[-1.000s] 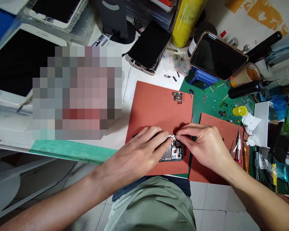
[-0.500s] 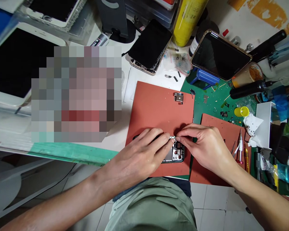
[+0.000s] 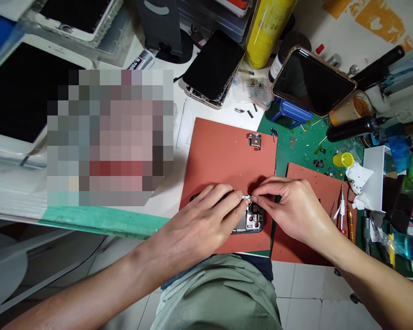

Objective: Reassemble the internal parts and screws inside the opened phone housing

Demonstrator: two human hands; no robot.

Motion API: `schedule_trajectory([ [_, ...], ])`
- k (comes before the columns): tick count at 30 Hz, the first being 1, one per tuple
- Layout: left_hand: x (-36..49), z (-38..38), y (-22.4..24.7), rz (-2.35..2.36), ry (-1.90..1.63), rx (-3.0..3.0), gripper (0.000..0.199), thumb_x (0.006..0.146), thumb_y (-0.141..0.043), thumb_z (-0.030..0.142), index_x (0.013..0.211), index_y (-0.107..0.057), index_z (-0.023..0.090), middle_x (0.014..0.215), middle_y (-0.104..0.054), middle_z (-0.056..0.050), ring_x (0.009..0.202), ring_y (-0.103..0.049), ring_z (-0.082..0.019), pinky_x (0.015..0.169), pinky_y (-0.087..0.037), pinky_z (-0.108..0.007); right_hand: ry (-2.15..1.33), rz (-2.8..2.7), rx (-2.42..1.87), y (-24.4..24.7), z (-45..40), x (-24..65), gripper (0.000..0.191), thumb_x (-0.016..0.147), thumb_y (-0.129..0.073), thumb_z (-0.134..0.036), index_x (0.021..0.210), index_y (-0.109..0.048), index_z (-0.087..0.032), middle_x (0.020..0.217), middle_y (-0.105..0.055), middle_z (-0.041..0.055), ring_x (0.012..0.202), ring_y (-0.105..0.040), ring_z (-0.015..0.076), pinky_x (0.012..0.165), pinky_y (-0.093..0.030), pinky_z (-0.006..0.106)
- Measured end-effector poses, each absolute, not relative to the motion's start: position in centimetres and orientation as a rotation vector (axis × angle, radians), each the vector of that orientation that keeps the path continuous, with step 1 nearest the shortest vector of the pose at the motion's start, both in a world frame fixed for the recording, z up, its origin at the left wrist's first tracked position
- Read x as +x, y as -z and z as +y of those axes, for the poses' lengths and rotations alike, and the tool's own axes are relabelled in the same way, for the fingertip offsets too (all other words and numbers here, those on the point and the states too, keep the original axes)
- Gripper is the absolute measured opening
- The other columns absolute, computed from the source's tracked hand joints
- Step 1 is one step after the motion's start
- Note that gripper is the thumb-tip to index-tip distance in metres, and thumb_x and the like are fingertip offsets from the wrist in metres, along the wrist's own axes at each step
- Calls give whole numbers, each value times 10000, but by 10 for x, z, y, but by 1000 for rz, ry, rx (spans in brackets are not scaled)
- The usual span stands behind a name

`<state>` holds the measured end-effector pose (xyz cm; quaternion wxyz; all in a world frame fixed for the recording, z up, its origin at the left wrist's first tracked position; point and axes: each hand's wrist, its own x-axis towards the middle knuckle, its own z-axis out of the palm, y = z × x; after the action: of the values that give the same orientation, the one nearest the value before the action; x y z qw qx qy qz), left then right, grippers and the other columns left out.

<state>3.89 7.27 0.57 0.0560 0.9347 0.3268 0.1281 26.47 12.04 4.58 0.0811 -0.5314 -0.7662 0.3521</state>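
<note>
An opened phone [image 3: 255, 222] lies flat on a red-brown mat [image 3: 223, 151], its inner frame and round camera openings showing at the right end. My left hand [image 3: 215, 215] covers most of it, fingers curled over the far edge and holding it down. At the phone's upper right corner my right hand [image 3: 284, 201] is closed in a pinch, thumb and forefinger together at the edge. Whatever sits between those fingertips is too small to make out. A small metal camera module [image 3: 254, 141] lies farther up the mat.
Behind the mat stand a partly opened phone [image 3: 214, 68], a yellow cylinder [image 3: 266, 32] and a propped phone [image 3: 313, 80]. Screwdrivers [image 3: 342, 210] lie on a second mat [image 3: 303, 243] at the right. A yellow cap [image 3: 343, 160] and tiny parts dot the green surface. A blurred patch hides the left.
Both hands keep their places on the phone, with hardly any finger motion visible. The view has shifted very slightly.
</note>
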Motion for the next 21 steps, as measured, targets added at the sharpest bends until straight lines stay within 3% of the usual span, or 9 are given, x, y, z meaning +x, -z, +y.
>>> schedule_trajectory([
  [21,39,74,-7,987,-466,2783,416,972,-493,25,1359,-637,69,1209,-686,-168,1145,-608,-346,949,-564,-494,-1063,-2345,-1572,-44,121,266,286,923,-671,1,833,-812,-231,856,-755,-24,718,-673,121,711,-455,273],
])
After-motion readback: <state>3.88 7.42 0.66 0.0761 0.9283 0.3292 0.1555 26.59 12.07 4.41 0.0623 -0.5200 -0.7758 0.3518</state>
